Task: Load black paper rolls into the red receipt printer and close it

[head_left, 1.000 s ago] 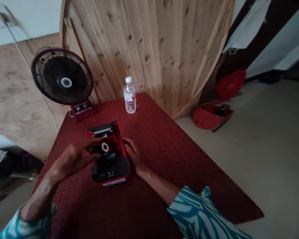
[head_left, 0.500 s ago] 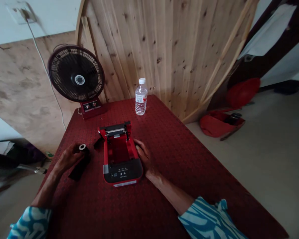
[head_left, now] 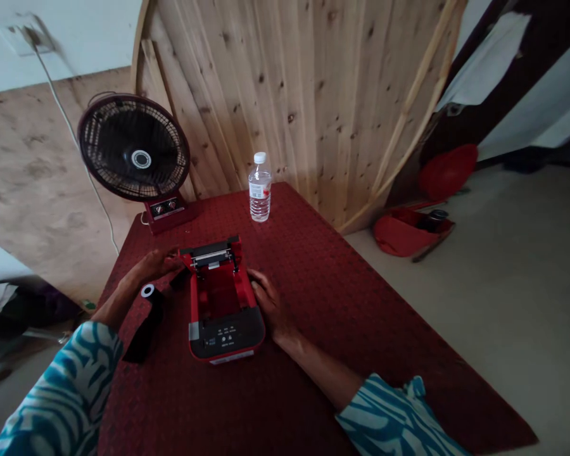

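Note:
A red and black label printer (head_left: 225,332) stands on the table with its lid (head_left: 213,252) raised at the far side and its red compartment exposed. My right hand (head_left: 268,304) is wrapped round the printer's right side, thumb on the near edge. Stretched fingers of my left hand (head_left: 156,263) reach the left corner of the raised lid; I cannot make out a firm grip. Just below that hand lies a black roll (head_left: 154,304) with a white core, its dark strip unrolled toward me. A small dark piece (head_left: 179,278) lies between the roll and the printer.
The table (head_left: 313,316) has a dark red patterned cover. A maroon fan (head_left: 140,158) stands at its back left, and a clear water bottle (head_left: 259,190) at the back. Behind leans a wooden panel (head_left: 289,95). A red dustpan-like container (head_left: 403,234) sits on the floor to the right.
My left hand has let go of the black roll and moved forward and right to the printer's lid. The right hand stays on the printer. The view has shifted slightly right.

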`<move>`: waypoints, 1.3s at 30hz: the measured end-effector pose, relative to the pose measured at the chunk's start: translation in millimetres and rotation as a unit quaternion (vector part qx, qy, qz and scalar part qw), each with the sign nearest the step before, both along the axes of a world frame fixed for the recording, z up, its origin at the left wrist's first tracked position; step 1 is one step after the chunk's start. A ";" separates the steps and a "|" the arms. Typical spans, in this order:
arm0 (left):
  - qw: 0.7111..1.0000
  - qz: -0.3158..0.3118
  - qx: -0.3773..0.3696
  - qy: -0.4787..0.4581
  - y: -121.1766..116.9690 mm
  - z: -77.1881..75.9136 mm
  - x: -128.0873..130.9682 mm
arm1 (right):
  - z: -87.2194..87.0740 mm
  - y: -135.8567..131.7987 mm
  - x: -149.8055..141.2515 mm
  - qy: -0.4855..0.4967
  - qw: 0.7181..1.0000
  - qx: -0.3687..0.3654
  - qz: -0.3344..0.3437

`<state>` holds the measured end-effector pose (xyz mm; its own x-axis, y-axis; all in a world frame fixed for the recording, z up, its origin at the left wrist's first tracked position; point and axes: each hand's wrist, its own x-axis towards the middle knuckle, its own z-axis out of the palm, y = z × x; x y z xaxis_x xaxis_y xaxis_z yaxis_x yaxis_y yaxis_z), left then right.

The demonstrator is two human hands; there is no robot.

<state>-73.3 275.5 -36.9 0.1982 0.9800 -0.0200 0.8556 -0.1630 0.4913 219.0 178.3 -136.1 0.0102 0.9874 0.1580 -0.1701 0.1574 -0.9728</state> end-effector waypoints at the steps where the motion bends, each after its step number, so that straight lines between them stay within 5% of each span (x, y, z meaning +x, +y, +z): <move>1: 1.000 -0.006 -0.007 -0.001 2.6 -0.8 4.0 | -0.1 0.5 -0.2 0.000 1.000 0.000 0.000; 10: 0.998 0.009 0.006 -0.063 -15.7 14.6 5.5 | 0.9 3.5 -2.3 0.008 1.000 0.008 -0.005; 14: 0.983 0.077 0.041 -0.161 -52.2 37.8 -15.7 | 1.8 3.6 -2.2 0.003 1.000 0.005 -0.005; 18: 0.972 0.100 -0.032 -0.209 -99.0 63.0 -8.8 | 3.7 2.1 -3.7 0.003 1.000 0.010 -0.002; 21: 0.991 -0.015 -0.024 -0.131 -117.7 70.9 25.5 | 4.1 1.1 -5.8 0.006 1.000 0.013 -0.010; 25: 0.989 -0.144 0.023 -0.019 -115.6 62.9 76.3 | 4.6 1.0 -6.3 0.006 1.000 0.013 -0.007; 33: 0.955 -0.162 -0.012 0.246 -96.7 48.4 120.4 | 8.4 1.4 -2.9 0.001 0.999 0.034 0.002; 39: 0.936 -0.203 -0.048 0.285 -78.1 33.6 133.3 | 7.6 2.9 -4.1 -0.007 0.999 0.045 -0.005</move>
<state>60.1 197.4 -3.3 0.4839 0.8143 -0.3204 0.8603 -0.5098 0.0037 214.9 181.3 -128.5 0.0164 0.9689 0.2469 -0.1539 0.2464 -0.9569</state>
